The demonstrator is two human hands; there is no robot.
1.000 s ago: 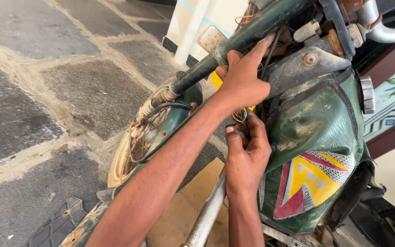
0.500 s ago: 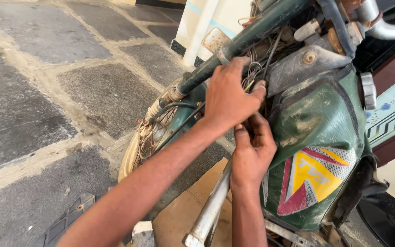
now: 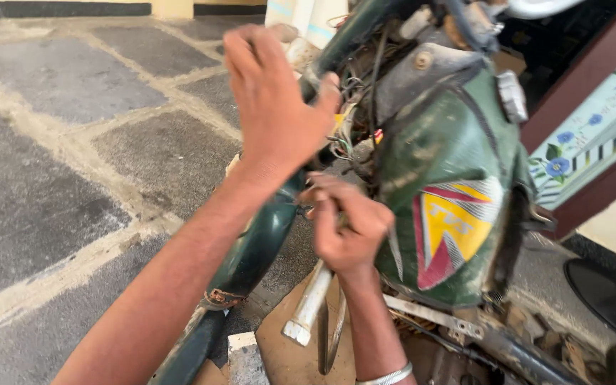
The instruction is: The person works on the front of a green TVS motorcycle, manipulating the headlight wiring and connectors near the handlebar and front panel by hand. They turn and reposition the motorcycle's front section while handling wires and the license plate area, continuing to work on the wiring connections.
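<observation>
An old dark green motorbike stands in front of me, with its fuel tank (image 3: 450, 178) carrying a red and yellow emblem. My left hand (image 3: 272, 107) is raised against the green frame tube (image 3: 262, 239), fingers stretched upward and thumb touching the tube near a bundle of loose wires (image 3: 354, 139). My right hand (image 3: 344, 224) is lower, next to the tank, with its fingers curled tight on something small by the wiring; what it pinches is hidden. A silver bangle (image 3: 386, 376) sits on that wrist. A pale metal tube (image 3: 308, 306) runs down from under the right hand.
Grey stone paving (image 3: 73, 164) with sandy joints lies to the left. A piece of brown cardboard (image 3: 286, 349) lies under the bike. A flower-patterned panel (image 3: 593, 135) and a dark red frame stand at the right. A dark round object (image 3: 607, 292) sits at the lower right.
My left hand has come off its grip on the frame tube and its fingers have stretched upward. My right hand stays curled at the wiring. The view has shifted closer to the bike.
</observation>
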